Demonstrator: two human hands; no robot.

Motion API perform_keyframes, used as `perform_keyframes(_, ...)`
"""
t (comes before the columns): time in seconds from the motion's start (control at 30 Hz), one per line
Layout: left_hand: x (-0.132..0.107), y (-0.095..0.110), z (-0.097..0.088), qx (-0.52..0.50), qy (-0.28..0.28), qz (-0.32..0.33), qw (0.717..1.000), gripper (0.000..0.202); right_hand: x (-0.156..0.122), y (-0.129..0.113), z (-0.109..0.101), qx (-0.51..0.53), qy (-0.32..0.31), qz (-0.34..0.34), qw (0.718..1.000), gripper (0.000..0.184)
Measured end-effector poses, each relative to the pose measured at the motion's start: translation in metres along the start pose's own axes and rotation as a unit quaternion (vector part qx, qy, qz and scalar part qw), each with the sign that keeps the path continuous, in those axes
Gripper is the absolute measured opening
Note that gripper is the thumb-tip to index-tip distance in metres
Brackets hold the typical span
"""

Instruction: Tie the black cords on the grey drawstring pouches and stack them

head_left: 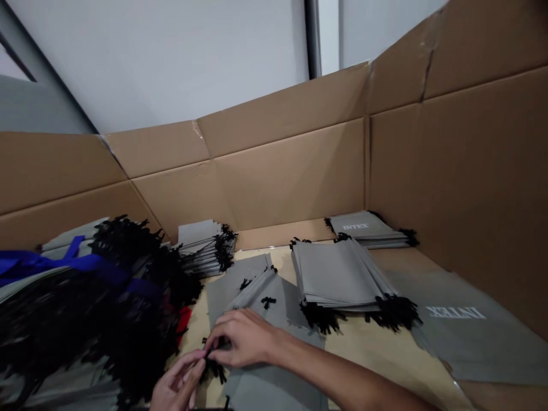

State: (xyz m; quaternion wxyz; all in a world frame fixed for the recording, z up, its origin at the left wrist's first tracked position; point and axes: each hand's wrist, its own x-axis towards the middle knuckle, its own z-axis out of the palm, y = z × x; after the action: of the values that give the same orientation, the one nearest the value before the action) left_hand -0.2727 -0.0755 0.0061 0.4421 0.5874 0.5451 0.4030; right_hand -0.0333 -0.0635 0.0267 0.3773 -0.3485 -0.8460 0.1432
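My right hand reaches in from the lower right, its thumb and fingertips pinched together on a black drawstring. Touching it from the left, my left hand pinches at the same cord, its fingers curled. Where the fingertips meet, the cord's end is mostly hidden. Under my right hand and forearm lies a grey fabric drawstring bag. More loose grey bags overlap just beyond my hands, with short black cord loops on them.
A neat stack of grey bags sits right of centre, with other stacks behind. Flat at the right lies an INTEX-printed bag. Blue straps cross a big black-corded pile at left. Cardboard walls surround the surface.
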Motion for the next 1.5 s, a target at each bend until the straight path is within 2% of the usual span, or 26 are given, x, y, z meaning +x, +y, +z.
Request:
perform_keyframes(0.27, -0.003, -0.005, 0.007, -0.069, 0.034, -0.015, 0.997, 0.064, -0.01, 0.002, 0.024, 0.074, 0.071, 0.04, 0.994, 0.017)
perform_keyframes(0.4, -0.006, -0.002, 0.012, -0.094, 0.033, -0.014, 0.995, 0.06, -0.016, 0.003, 0.037, 0.124, 0.112, 0.039, 0.985, 0.016)
perform_keyframes(0.5, -0.007, -0.002, 0.015, -0.103, 0.038, -0.006, 0.994, 0.055, -0.02, 0.002, 0.042, 0.121, 0.116, 0.027, 0.985, 0.021)
perform_keyframes(0.7, -0.005, -0.005, 0.014, -0.056, 0.009, -0.051, 0.997, 0.063, -0.025, -0.003, 0.035, 0.101, 0.106, 0.035, 0.989, 0.02)
perform_keyframes(0.87, -0.007, -0.009, 0.01, -0.033, 0.006, -0.048, 0.998, 0.066, -0.025, -0.006, 0.029, 0.104, 0.102, 0.037, 0.989, 0.024)
perform_keyframes(1.1, -0.012, -0.013, 0.016, -0.033, 0.046, -0.052, 0.997, 0.066, -0.024, -0.006, 0.028, 0.166, 0.092, 0.06, 0.98, 0.02)
perform_keyframes(1.2, -0.012, -0.021, 0.017, -0.024, 0.036, -0.048, 0.998, 0.064, -0.025, -0.003, 0.028, 0.18, 0.084, 0.059, 0.978, 0.021)
perform_keyframes(1.27, -0.012, -0.024, 0.015, -0.004, 0.014, -0.023, 1.0, 0.057, -0.027, -0.002, 0.026, 0.182, 0.075, 0.054, 0.979, 0.021)
perform_keyframes(1.37, -0.014, -0.022, 0.01, 0.056, 0.0, 0.085, 0.995, 0.036, -0.029, -0.002, 0.023, 0.169, 0.054, 0.052, 0.983, 0.018)
perform_keyframes(1.5, -0.017, -0.007, 0.004, 0.16, -0.005, 0.24, 0.957, 0.012, -0.03, 0.0, 0.022, 0.133, 0.032, 0.037, 0.99, 0.022)
